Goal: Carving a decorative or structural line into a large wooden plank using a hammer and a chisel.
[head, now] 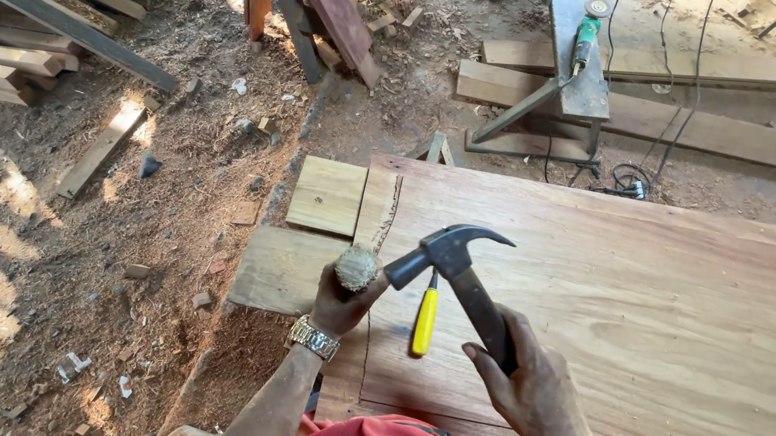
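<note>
chisel: frayed, mushroomed butt end (357,266) showing above the left fist; shaft hidden inside the fist, so its tip is not visible. Stands at the near left part of the board, on a dark line running near-far.
left hand (341,303): grip wrapped tight round the chisel, wristwatch on the wrist.
hammer (455,261): claw head raised, striking face pointing left at the chisel butt, just beside it; contact cannot be told. Handle runs from head toward near right.
right hand (526,378): grip clenched on the lower end of the hammer handle, right of and nearer than the chisel.
screwdriver (425,319): yellow handle, lying on the board between the hands, long axis near-far.
board (671,322): wide pale plank serving as table, over sawdust floor.
far: saw bench with green power tool (584,41).
</note>
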